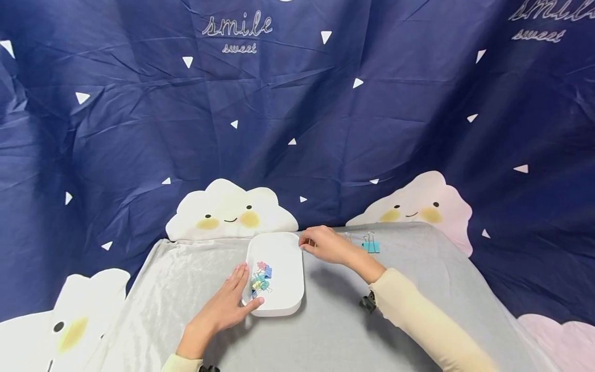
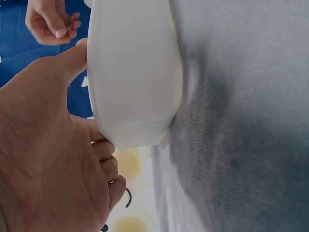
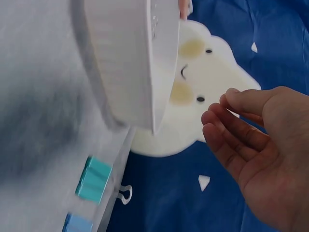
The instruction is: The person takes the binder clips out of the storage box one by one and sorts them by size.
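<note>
A white plastic box (image 1: 287, 276) stands on the grey cloth, with several small binder clips (image 1: 261, 283) in pink, blue, teal and yellow at its left side. My left hand (image 1: 228, 304) rests against the box's left rim, fingers extended along it and thumb over the near edge. Above the box's far right corner is my right hand (image 1: 327, 244), its fingers loosely bent. In the right wrist view nothing shows between those fingers (image 3: 231, 135). To the right, a larger teal binder clip (image 1: 371, 247) lies on the cloth. The right wrist view also shows a blue clip (image 3: 77, 224).
A grey cloth (image 1: 344, 320) covers the table. Behind its far edge hangs a dark blue curtain (image 1: 260, 155) printed with clouds and white triangles. Beyond the right hand, wire handles (image 1: 348, 236) of a clip show, partly hidden by that hand.
</note>
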Available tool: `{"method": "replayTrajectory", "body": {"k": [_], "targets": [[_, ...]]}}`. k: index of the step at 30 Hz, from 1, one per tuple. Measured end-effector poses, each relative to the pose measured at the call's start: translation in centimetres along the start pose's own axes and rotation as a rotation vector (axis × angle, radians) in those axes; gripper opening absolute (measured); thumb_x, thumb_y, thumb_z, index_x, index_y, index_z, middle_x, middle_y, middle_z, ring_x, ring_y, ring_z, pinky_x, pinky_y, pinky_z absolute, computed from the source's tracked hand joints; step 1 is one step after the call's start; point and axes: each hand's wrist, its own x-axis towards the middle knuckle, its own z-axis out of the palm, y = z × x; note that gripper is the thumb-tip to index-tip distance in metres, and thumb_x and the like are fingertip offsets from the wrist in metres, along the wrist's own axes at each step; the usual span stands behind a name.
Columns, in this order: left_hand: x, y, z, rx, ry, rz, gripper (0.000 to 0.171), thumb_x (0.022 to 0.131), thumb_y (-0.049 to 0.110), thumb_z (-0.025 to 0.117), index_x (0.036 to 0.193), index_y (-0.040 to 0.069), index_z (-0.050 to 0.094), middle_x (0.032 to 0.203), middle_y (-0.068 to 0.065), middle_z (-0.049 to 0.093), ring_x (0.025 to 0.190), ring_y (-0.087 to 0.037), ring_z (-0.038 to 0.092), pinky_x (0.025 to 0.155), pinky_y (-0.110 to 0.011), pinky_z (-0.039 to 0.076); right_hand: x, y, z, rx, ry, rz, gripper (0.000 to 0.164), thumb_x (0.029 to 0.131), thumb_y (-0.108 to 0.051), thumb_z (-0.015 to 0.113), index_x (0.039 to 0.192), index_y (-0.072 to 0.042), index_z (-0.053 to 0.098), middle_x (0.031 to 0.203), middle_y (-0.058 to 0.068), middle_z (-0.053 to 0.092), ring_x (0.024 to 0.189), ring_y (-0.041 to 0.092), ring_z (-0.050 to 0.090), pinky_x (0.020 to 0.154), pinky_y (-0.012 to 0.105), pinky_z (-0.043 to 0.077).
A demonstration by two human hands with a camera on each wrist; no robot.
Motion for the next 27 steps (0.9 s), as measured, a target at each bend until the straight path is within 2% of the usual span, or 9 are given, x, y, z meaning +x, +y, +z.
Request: {"method": "replayTrajectory", "body": {"k": [5,11,14,17,19,23,27], "targets": [[0.1,0.0,-0.1,0.003,-0.004,0.004,0.101,0.102,0.065,0.058,0.167,-0.005,0.024,0.177,-0.022,0.019,0.166,-0.04,0.015,0.136,-0.056,0.019,1.8,-1.9,1.4,-0.003,-0.066,-0.046,0.006,0.101,-0.011,0.072,0.098,-0.012,0.077,0.094,-0.004,0.075,0.081,0.007,0.064,0.074,0.024,0.057],[0.1,-0.2,0.0,0.014,-0.008,0.009,0.101,0.102,0.065,0.058,0.167,-0.005,0.023,0.177,-0.021,0.018,0.166,-0.039,0.015,0.136,-0.056,0.02,4.1,-3.6,3.7,-0.099,-0.15,-0.131,0.009,0.1,-0.013,0.073,0.092,-0.016,0.075,0.088,-0.006,0.073,0.078,0.004,0.061,0.074,0.022,0.056],[0.2,-0.3,0.0,0.017,-0.002,0.013,0.101,0.102,0.064,0.059,0.166,-0.005,0.024,0.177,-0.022,0.018,0.166,-0.039,0.016,0.135,-0.057,0.021,5.2,-4.3,4.6,-0.137,-0.198,-0.15,0.008,0.1,-0.012,0.073,0.093,-0.017,0.075,0.09,-0.006,0.075,0.08,0.005,0.064,0.076,0.024,0.058],[0.2,-0.4,-0.1,0.021,0.006,0.02,0.101,0.101,0.064,0.059,0.166,-0.006,0.024,0.177,-0.022,0.019,0.166,-0.039,0.016,0.135,-0.056,0.022,6.2,-5.0,5.6,-0.148,-0.268,-0.139,0.005,0.1,-0.013,0.074,0.101,-0.015,0.078,0.097,-0.005,0.078,0.088,0.008,0.07,0.083,0.026,0.06],[0.2,-0.4,-0.1,0.019,0.009,0.028,0.101,0.102,0.064,0.059,0.166,-0.006,0.025,0.176,-0.022,0.019,0.166,-0.04,0.016,0.135,-0.056,0.021,6.8,-5.4,6.4,-0.151,-0.324,-0.119,0.008,0.1,-0.015,0.074,0.107,-0.014,0.078,0.103,-0.004,0.079,0.094,0.009,0.072,0.087,0.026,0.06],[0.2,-0.4,-0.1,0.015,0.004,0.032,0.101,0.102,0.065,0.057,0.166,-0.006,0.023,0.177,-0.021,0.018,0.166,-0.038,0.015,0.136,-0.055,0.019,7.3,-6.3,8.4,-0.177,-0.431,-0.078,0.024,0.1,-0.02,0.076,0.123,-0.012,0.074,0.12,0.0,0.077,0.111,0.012,0.072,0.101,0.027,0.059],[0.2,-0.3,0.0,0.012,0.0,0.035,0.102,0.102,0.066,0.056,0.167,-0.005,0.023,0.177,-0.02,0.017,0.166,-0.037,0.015,0.136,-0.055,0.02,7.1,-7.3,9.6,-0.217,-0.5,-0.043,0.044,0.099,-0.025,0.076,0.141,-0.013,0.066,0.142,0.003,0.067,0.131,0.017,0.066,0.115,0.029,0.053]]}}
